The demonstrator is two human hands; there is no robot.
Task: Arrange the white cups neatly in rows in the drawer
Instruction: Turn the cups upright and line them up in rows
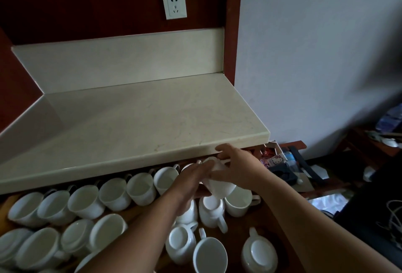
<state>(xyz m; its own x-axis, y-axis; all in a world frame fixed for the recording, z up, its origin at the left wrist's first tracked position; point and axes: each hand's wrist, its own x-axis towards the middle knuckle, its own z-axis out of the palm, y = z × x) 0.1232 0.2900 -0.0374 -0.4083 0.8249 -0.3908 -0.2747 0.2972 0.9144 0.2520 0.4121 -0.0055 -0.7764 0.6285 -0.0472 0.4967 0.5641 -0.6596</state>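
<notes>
Several white cups fill an open wooden drawer (264, 214) below a pale stone counter. A back row of upright cups (113, 194) runs under the counter's edge, and a second row (76, 235) lies in front at the left. Loose cups, some upside down (260, 251), sit at the right. Both hands hold one tilted white cup (220, 187) at the right end of the back row. My right hand (236, 164) grips it from above. My left hand (192, 178) presses against its left side. The held cup's handle is hidden.
The counter's front edge (130, 164) overhangs the back of the drawer, just above my hands. To the right, on the floor, lie a box with a cartoon cat print (276, 160), a bottle, dark bags and cables (393, 218). A wall socket (174, 5) sits above.
</notes>
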